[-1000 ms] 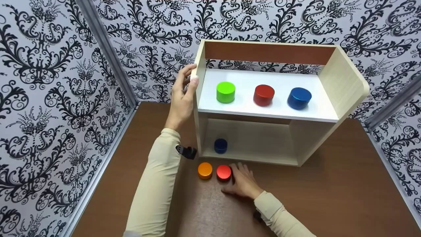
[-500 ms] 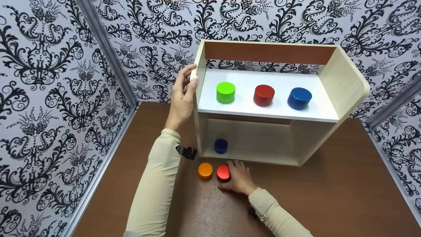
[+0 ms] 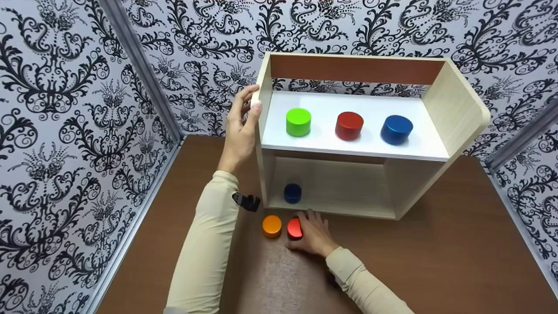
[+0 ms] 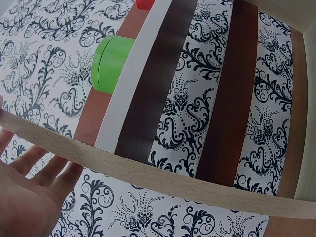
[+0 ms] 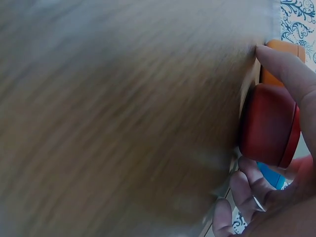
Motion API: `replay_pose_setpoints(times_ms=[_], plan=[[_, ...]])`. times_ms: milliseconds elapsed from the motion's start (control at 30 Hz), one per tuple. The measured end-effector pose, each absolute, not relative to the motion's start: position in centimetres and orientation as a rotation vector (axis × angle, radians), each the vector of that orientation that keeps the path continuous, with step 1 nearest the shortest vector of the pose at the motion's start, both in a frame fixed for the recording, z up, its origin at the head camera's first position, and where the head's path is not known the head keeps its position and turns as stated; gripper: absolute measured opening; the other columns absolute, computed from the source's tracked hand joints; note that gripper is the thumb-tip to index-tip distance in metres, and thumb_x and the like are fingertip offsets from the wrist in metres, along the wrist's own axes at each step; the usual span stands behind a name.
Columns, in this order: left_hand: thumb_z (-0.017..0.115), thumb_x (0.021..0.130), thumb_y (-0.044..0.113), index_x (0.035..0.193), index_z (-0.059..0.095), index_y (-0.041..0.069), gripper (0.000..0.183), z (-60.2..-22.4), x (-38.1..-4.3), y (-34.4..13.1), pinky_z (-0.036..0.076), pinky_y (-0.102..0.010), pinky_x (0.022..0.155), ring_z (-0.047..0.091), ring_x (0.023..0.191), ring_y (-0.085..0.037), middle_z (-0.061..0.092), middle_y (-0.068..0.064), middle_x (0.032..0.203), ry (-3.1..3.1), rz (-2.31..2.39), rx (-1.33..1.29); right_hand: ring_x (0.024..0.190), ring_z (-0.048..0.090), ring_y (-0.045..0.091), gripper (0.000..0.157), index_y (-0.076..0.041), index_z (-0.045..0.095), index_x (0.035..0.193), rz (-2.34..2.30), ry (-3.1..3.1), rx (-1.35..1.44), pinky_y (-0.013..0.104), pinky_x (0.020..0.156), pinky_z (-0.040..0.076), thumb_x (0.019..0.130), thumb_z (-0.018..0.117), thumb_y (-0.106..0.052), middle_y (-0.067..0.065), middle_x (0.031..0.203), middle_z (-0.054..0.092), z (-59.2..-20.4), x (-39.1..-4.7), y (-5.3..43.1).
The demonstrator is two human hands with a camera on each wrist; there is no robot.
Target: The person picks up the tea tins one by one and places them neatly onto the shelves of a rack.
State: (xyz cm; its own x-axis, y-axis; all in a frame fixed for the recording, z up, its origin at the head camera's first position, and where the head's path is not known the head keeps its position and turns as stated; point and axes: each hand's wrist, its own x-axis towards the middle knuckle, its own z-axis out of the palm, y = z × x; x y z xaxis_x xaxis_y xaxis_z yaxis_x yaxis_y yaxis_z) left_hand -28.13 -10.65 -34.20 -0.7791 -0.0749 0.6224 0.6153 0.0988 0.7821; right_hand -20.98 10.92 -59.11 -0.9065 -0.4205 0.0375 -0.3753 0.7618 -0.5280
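In the head view my left hand [image 3: 239, 135] holds the front edge of the shelf unit's left side panel [image 3: 262, 93], thumb in front and fingers on the outer side. The left wrist view has those fingers [image 4: 47, 170] beyond the panel's edge. My right hand [image 3: 314, 233] is around a red round lidded container [image 3: 294, 227] on the table, covering its right part. In the right wrist view, bent fingers lie along one side of the red container [image 5: 269, 123] and the thumb extends past its other side. An orange round container [image 3: 272, 226] stands just left of it.
Green [image 3: 298, 122], red [image 3: 349, 126] and blue [image 3: 396, 129] round containers stand in a row on the white upper shelf [image 3: 322, 102]. A dark blue one [image 3: 292, 193] sits at the left of the lower compartment [image 3: 344, 192]. Patterned walls [image 3: 209, 26] enclose the brown table [image 3: 471, 244].
My right hand has moved left and slightly away from me, and now surrounds the red container and covers more of it. The left hand keeps its hold on the panel.
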Motion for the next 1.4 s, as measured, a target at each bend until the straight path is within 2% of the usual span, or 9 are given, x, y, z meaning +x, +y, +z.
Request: replay_pose_setpoints(times_ms=[200, 467, 1067, 1233, 1400], plan=[[0.05, 0.104, 0.017, 0.141, 0.049, 0.004, 0.04, -34.2, -28.1, -10.7, 0.051, -0.057, 0.092, 0.057, 0.113, -0.044, 0.056, -0.026, 0.134, -1.864, -1.73, -0.529, 0.128, 0.041, 0.051, 0.079, -0.002, 0.058, 0.136, -0.81, 2.863, -0.656, 0.079, 0.102, 0.028, 0.075, 0.088, -0.043, 0.029, 0.136, 0.047, -59.3, -20.9, 11.1], [0.05, 0.104, 0.018, 0.142, 0.048, 0.004, 0.04, -34.3, -28.1, -10.7, 0.052, -0.056, 0.091, 0.056, 0.114, -0.045, 0.055, -0.027, 0.135, -1.864, -1.743, -0.531, 0.142, 0.025, 0.057, 0.084, 0.003, 0.051, 0.143, -0.808, 2.774, -0.639, 0.081, 0.107, 0.019, 0.079, 0.086, -0.04, 0.037, 0.151, 0.035, -59.1, -20.6, 11.5], [0.049, 0.104, 0.017, 0.142, 0.048, 0.001, 0.04, -34.3, -28.1, -10.7, 0.05, -0.058, 0.094, 0.055, 0.115, -0.046, 0.054, -0.029, 0.135, -1.846, -1.731, -0.554, 0.136, 0.034, 0.059, 0.076, 0.001, 0.056, 0.136, -0.808, 2.761, -0.669, 0.08, 0.105, 0.024, 0.078, 0.088, -0.036, 0.034, 0.143, 0.043, -58.1, -20.1, 12.0], [0.048, 0.105, 0.017, 0.141, 0.048, 0.0, 0.04, -34.3, -28.2, -10.7, 0.05, -0.059, 0.094, 0.056, 0.114, -0.046, 0.054, -0.029, 0.135, -1.837, -1.733, -0.559, 0.139, 0.03, 0.059, 0.08, 0.003, 0.053, 0.14, -0.804, 2.729, -0.612, 0.078, 0.109, 0.021, 0.079, 0.087, -0.038, 0.038, 0.148, 0.038, -57.6, -19.7, 12.4], [0.048, 0.105, 0.019, 0.141, 0.048, 0.001, 0.04, -34.3, -28.3, -10.7, 0.052, -0.057, 0.091, 0.056, 0.114, -0.045, 0.055, -0.028, 0.134, -1.853, -1.73, -0.559, 0.14, 0.029, 0.058, 0.082, 0.002, 0.052, 0.141, -0.818, 2.717, -0.605, 0.077, 0.11, 0.02, 0.079, 0.087, -0.039, 0.037, 0.149, 0.039, -57.0, -19.5, 13.0]])
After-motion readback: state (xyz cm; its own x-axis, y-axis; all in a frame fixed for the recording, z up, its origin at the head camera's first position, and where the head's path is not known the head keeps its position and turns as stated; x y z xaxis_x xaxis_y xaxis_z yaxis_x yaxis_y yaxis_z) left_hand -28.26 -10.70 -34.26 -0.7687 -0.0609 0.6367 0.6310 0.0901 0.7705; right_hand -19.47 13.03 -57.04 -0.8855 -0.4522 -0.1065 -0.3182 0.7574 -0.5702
